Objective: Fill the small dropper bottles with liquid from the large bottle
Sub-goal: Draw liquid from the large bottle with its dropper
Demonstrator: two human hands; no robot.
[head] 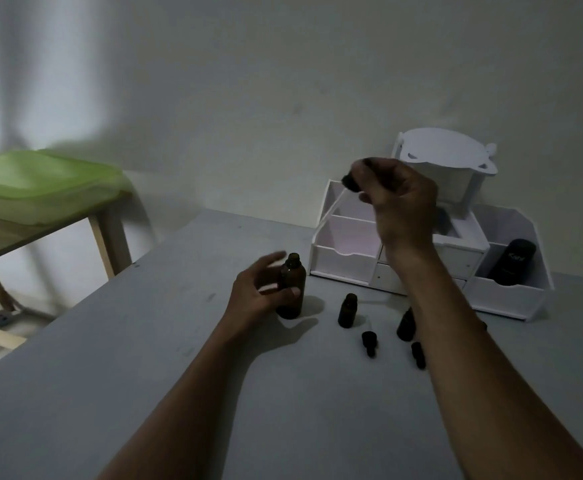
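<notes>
Large bottle (292, 289): stood upright and uncapped on table (144, 341), just left of the small ones.
Left hand (259, 292): spread beside large bottle, thumb touching its front, fingers extended and blurred; no closed grip seen.
Right hand (397, 199): raised well above table, fingertips pinching the dropper cap.
Dropper (349, 181): held aloft, glass tube slanting down and left, seen against organizer (338, 261).
Small bottle (348, 310): stood open, near large bottle, apart from it.
Second small bottle (406, 325): stood just right of the first, partly behind right forearm.
Caps (368, 342): two lay loose on table in front of the small bottles.
Done: large bottle and at least one small bottle opened; dropper taken in hand.
Left: judged to be early; filling and recapping of the small bottles remained, as far as shown.
Liquid levels: not readable through dark glass in dim light.
Dropper contents: could not be told.
Behind right forearm: a further dark item at far edge, identity unclear.
Organizer: black bottle (512, 261) in right compartment; role in task unknown.
</notes>
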